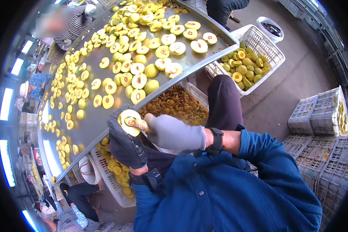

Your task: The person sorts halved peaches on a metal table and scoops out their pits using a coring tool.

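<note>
My left hand (123, 141), in a dark glove, is closed around a halved yellow-green fruit (128, 123), its cut face up. In a pale grey glove, my right hand (170, 131) grips a small tool (143, 124) whose handle end shows at the fingers. The tool's tip rests at the brown centre of the fruit half, and its exact shape is partly hidden. Both hands are just off the near edge of the metal table (158, 88), which bears many halved fruits (139, 81) with brown centres.
Below the table edge sits a crate of brown-orange pieces (176, 102). Another crate (121, 195) of yellow halves is at lower left. At upper right are a fruit-filled white crate (276, 58) and a bucket (276, 36). Crates (317, 116) are stacked at right. Other people sit around the table.
</note>
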